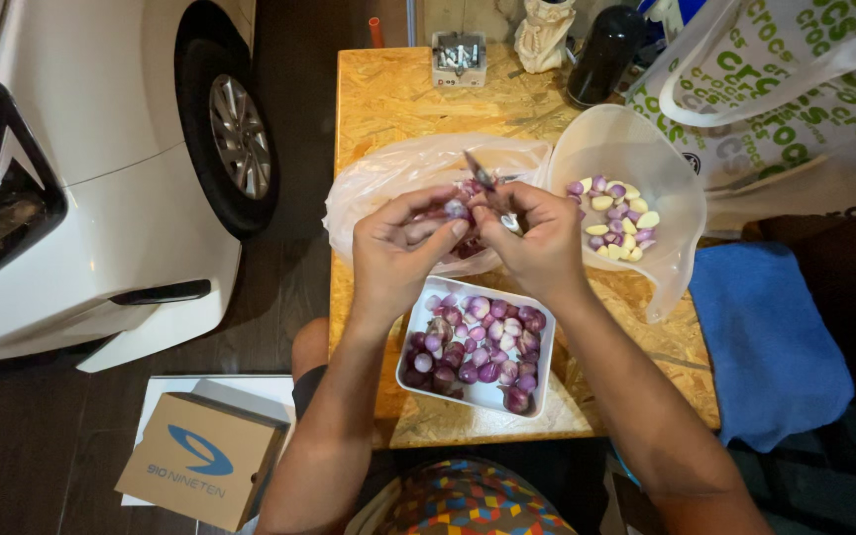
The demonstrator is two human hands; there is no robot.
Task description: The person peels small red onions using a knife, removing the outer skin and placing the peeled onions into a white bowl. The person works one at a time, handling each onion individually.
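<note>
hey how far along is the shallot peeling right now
Done: a few peeled shallots and garlic cloves lie in the translucent bowl. In hand: the left hand holds one shallot while the right hand works a small knife. Left: the white tray is nearly full.

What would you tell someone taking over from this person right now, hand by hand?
Left hand: holds a small shallot at its fingertips, over the plastic bag.
Right hand: grips a knife, blade pointing up and away, beside the shallot.
White tray, near edge of the table: full of purple shallots.
Bowl, on the right: holds a smaller lot of peeled shallots and garlic cloves.
Done: that small lot in the bowl.
Left: the shallot in hand and, judging by the full tray, most of the shallots.
</note>
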